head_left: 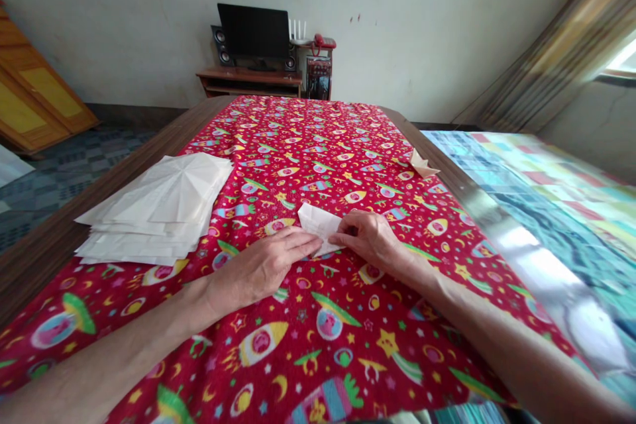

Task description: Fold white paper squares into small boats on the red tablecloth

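Note:
A small folded piece of white paper lies on the red patterned cloth in front of me, between my hands. My left hand rests with its fingers stretched out flat, the tips pressing on the paper's left side. With thumb and fingers drawn together, my right hand pinches the paper's right edge. Part of the paper is hidden under the fingers. Left of my hands is a stack of creased white paper sheets. A folded paper piece with pointed tips sits near the cloth's right edge.
The red cloth covers most of a long brown table. Beyond its far end stand a monitor, speakers and a red telephone. A bed with a chequered cover is on the right, a wooden cabinet on the left.

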`<state>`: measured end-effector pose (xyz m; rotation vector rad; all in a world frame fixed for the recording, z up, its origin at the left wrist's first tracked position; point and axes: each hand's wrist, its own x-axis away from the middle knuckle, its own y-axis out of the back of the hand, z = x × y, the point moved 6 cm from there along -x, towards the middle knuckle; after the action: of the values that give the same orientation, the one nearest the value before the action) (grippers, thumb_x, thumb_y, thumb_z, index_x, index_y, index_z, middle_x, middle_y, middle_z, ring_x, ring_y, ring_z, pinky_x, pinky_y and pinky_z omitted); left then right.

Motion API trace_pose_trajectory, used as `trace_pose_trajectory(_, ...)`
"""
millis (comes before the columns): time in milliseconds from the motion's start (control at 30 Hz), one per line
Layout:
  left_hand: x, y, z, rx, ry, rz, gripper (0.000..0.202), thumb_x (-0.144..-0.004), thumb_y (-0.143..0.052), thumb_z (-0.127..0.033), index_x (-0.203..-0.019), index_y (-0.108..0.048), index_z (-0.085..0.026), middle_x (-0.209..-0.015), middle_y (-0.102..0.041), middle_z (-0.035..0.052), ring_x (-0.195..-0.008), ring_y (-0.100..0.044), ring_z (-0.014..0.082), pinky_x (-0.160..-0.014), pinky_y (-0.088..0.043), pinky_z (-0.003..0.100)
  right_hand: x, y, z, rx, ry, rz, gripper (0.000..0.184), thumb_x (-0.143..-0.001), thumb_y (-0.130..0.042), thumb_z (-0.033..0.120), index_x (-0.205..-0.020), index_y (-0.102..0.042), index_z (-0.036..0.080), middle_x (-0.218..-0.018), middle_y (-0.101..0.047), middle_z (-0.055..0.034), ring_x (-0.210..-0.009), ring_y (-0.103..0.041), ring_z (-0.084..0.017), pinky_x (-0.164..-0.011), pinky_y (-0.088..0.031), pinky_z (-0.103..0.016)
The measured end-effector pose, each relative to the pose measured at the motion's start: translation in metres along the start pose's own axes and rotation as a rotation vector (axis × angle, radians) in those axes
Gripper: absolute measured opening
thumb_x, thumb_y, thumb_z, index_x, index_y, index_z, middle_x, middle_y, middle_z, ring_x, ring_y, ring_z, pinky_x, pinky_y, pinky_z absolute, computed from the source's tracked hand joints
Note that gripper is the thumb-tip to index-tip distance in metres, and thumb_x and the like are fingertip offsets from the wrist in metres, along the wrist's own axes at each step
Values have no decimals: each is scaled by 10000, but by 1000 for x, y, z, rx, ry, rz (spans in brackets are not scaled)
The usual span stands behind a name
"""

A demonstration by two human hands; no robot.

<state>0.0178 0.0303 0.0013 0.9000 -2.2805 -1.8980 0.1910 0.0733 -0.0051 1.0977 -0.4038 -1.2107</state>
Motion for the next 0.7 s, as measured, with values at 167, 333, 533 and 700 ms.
trace_pose_trajectory(167,-2,2,-7,-64,15,75,513,-894,-374,-28,-1375,-425,-197,-1318,-513,77,-1215,-455,204,-1030,-436,388,0,0,-1,16,-18,-3,174,-766,-712,329,-699,-646,183,-629,-621,23,-549,-509,-87,-542,-327,-205)
trace_pose_trajectory(333,-4,5,-10,-82,17,75,464,-914,-379,-55,-1347,-460,-201,-1303,-524,77,-1203,-462,199,-1010,-453,363,0,0,0,31,-48,4,176,-770,-703,336,-695,-647,186,-624,-625,19,-546,-512,-91,-539,-325,-210)
trace_pose_trajectory(533,-3,3,-9,-102,-1,55,448,-916,-381,-57,-1323,-484,-211,-1284,-532,78,-1188,-475,198,-986,-469,360,-1,0,0,56,-64,-1,180,-771,-699,341,-695,-649,186,-620,-623,16,-559,-525,-97,-545,-324,-211)
trace_pose_trajectory(700,-3,1,-8,-119,-3,58,429,-917,-375,-58,-1301,-500,-200,-1290,-517,82,-1194,-468,201,-989,-466,364,-1,1,1,60,-85,10,177,-779,-686,347,-718,-661,183,-627,-626,10,-566,-529,-103,-545,-323,-213)
